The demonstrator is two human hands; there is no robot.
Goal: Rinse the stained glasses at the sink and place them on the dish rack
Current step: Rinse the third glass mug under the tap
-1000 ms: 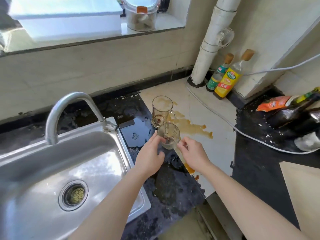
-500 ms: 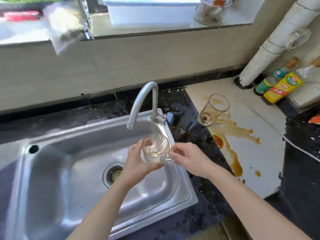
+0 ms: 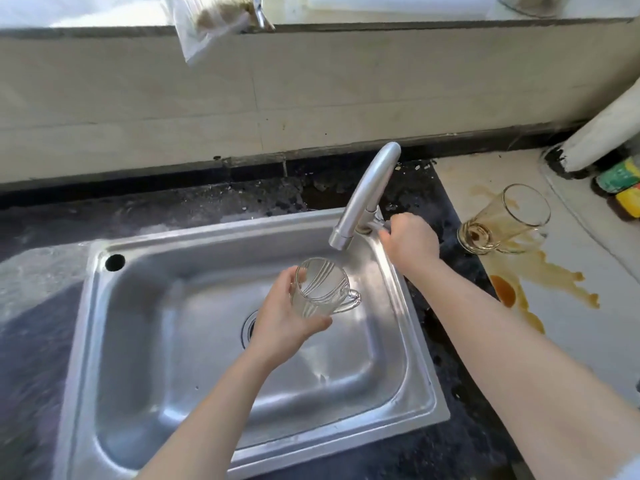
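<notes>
My left hand (image 3: 282, 315) holds a clear glass mug (image 3: 320, 287) with a handle over the steel sink (image 3: 214, 393), just below the faucet spout (image 3: 365, 195). No water runs from the spout. My right hand (image 3: 408, 240) is closed around the faucet lever at the tap's base. A second glass (image 3: 502, 220), stained brown, stands on the pale counter to the right, amid a brown spill (image 3: 540, 275).
Dark wet countertop (image 3: 173, 209) surrounds the sink. Bottles (image 3: 620, 181) and a white pipe (image 3: 606, 133) stand at the far right corner. A plastic bag (image 3: 207, 26) hangs off the window ledge above. No dish rack is in view.
The mug has been carried from the counter to over the sink. My right hand let go of it and went to the faucet lever; the left hand alone holds it now.
</notes>
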